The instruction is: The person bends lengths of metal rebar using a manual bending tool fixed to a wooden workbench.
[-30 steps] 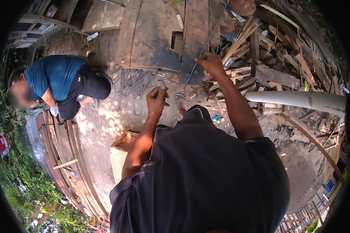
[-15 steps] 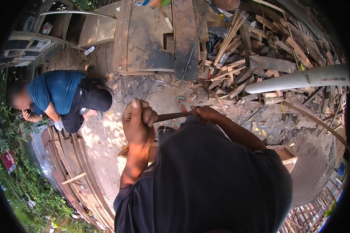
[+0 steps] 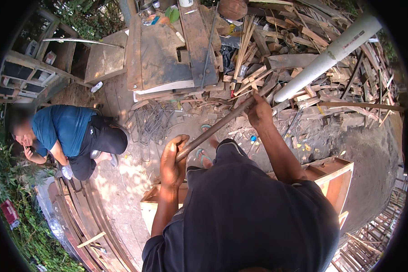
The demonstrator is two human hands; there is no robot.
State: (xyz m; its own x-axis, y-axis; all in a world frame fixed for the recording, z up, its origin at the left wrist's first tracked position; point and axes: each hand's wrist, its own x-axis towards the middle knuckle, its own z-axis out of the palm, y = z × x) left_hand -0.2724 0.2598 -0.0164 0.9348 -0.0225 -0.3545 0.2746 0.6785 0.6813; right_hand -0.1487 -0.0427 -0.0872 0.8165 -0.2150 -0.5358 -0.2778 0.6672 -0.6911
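A long, dark brown round pole (image 3: 220, 123) runs slantwise in front of me, from near left to far right. Its near end sits in my left hand (image 3: 171, 161), whose fingers close round it with the thumb up. Farther along the shaft, my right hand (image 3: 260, 113) grips it with the arm stretched out. The pole's far end reaches the wood scraps near a white pipe (image 3: 328, 58). Whether it is wood or rusty metal, I cannot tell. A light wooden frame with compartments (image 3: 333, 172) shows on both sides of my body, its middle hidden by my torso.
A person in a blue shirt (image 3: 68, 124) crouches at the left. Ahead stands a worn wooden workbench (image 3: 161, 59); bent metal rods (image 3: 152, 120) lie before it. Scrap wood (image 3: 299, 61) heaps up at the right. Long planks (image 3: 84, 213) lie at the near left.
My right hand has moved forward and right, away from my body, and the gap between my hands has widened. More of the pole shows, now steeply slanted. My left hand has come slightly nearer.
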